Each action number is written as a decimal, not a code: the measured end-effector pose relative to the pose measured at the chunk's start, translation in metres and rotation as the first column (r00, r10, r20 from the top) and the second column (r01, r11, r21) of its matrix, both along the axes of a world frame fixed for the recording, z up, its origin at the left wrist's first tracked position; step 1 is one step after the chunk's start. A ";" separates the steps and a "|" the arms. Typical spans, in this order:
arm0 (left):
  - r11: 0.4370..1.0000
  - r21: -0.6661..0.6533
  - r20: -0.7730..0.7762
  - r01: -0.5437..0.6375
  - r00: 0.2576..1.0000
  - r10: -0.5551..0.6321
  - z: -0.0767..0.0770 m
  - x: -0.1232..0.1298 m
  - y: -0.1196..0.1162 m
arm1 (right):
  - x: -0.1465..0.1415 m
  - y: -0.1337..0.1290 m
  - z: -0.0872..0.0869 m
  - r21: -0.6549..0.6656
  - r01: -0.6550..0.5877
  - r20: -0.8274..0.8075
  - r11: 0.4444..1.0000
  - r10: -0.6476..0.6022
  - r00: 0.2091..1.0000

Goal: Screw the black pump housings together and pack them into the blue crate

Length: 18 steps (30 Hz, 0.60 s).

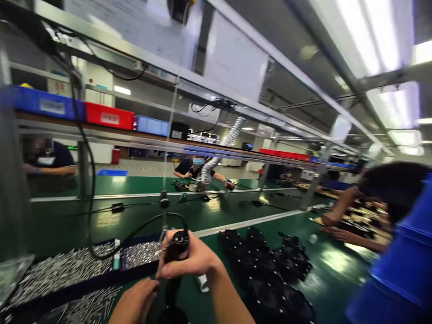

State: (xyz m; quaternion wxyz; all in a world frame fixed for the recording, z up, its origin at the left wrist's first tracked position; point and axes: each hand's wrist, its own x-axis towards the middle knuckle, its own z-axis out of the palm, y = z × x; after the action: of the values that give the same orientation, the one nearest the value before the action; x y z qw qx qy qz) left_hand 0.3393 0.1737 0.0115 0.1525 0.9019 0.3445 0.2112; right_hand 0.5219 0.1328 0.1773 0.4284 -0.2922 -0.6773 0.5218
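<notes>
My right hand is wrapped round a black electric screwdriver, held upright under a thin hanging line. A black cable loops from its top toward the left. Just below, my left hand is closed, its fingertips beside my right hand; what they pinch, if anything, is hidden. Under the screwdriver a dark round part shows at the lower edge, too dark to make out. To the left are a tray of long metal screws and a tray of small metal pieces.
Several black moulded parts lie in rows on the green bench. A white tube-like piece is near my right wrist. Stacked blue bins stand at right, by a co-worker's arms. Other people sit across the bench.
</notes>
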 end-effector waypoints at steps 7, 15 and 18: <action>0.996 -0.021 -0.200 -0.085 0.977 0.079 -0.014 0.003 -0.005 | 0.030 -0.008 0.010 -0.016 -0.016 0.098 1.000 0.018 0.995; 0.983 -0.051 -0.237 -0.179 0.958 0.162 -0.005 0.009 -0.005 | 0.016 -0.008 0.018 -0.048 0.084 0.166 0.995 -0.075 0.983; 0.957 -0.186 -0.128 -0.225 0.971 0.203 -0.003 0.001 -0.002 | 0.010 -0.015 0.027 0.024 0.200 0.268 0.979 -0.199 0.942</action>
State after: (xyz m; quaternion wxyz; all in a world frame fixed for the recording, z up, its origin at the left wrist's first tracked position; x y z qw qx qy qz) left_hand 0.3401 0.1722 0.0084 0.1993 0.8496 0.4672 0.1420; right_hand 0.5315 0.1182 0.2046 0.3824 -0.4283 -0.6953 0.4323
